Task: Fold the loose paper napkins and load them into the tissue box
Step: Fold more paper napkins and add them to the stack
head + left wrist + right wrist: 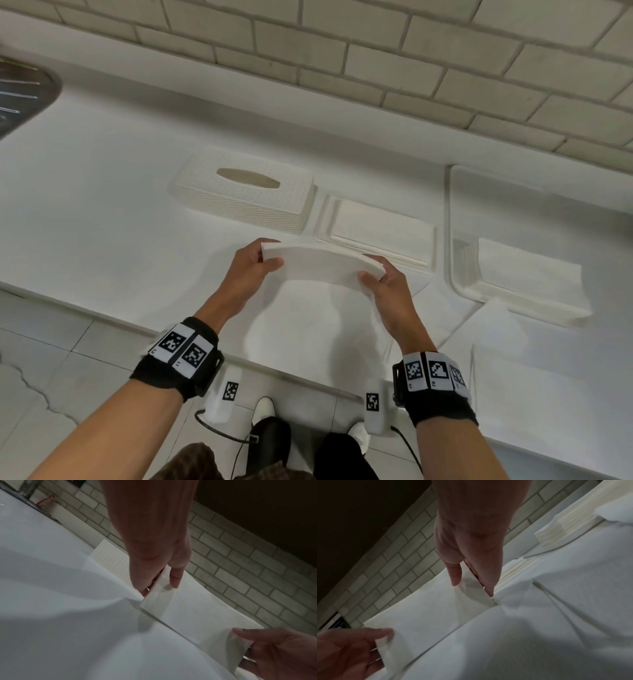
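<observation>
At the centre of the head view, the left hand (255,265) and right hand (383,284) each pinch an end of a folded napkin stack (322,265), held bowed above the white counter (102,212). Just above it lie the woven tissue box lid (246,192) and, to its right, the box base (432,251) holding napkins. At the right edge a tray (452,219) carries a napkin pile (527,284); loose sheets (486,325) overlap the counter below.

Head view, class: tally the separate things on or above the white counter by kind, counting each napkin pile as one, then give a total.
Woven tissue box cover: 1
Box base tray: 1
Napkin piles: 3 (in the base tray, on the right tray, held folded napkin)
Hands: 2 (left hand, right hand)
Total: 7
</observation>
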Demonstrator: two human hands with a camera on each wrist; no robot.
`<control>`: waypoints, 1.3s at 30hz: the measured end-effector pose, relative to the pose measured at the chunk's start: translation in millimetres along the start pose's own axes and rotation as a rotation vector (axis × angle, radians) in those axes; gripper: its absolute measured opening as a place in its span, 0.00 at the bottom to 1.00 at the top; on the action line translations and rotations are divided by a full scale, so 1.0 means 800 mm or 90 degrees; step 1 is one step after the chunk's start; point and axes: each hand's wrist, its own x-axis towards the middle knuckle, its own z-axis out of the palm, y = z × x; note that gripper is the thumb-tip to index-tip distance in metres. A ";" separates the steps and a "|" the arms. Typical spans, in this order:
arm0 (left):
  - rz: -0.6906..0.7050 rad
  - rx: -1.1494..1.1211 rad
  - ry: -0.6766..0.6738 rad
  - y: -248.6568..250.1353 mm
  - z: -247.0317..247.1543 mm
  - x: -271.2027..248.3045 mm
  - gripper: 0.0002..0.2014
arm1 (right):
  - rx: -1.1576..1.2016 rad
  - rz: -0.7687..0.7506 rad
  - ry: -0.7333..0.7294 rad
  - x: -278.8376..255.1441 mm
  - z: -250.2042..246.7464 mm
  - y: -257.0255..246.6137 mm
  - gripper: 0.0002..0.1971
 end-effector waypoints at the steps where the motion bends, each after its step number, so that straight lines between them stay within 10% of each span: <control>1: -0.002 0.011 0.004 -0.003 0.002 0.000 0.13 | -0.007 0.006 0.003 0.000 0.001 0.004 0.13; 30: 0.026 0.022 0.017 -0.011 -0.004 -0.001 0.21 | -0.012 -0.004 -0.044 0.003 -0.005 0.015 0.13; 39: 0.054 0.077 0.048 0.018 0.026 0.013 0.07 | -0.055 -0.033 0.083 0.009 -0.027 -0.003 0.04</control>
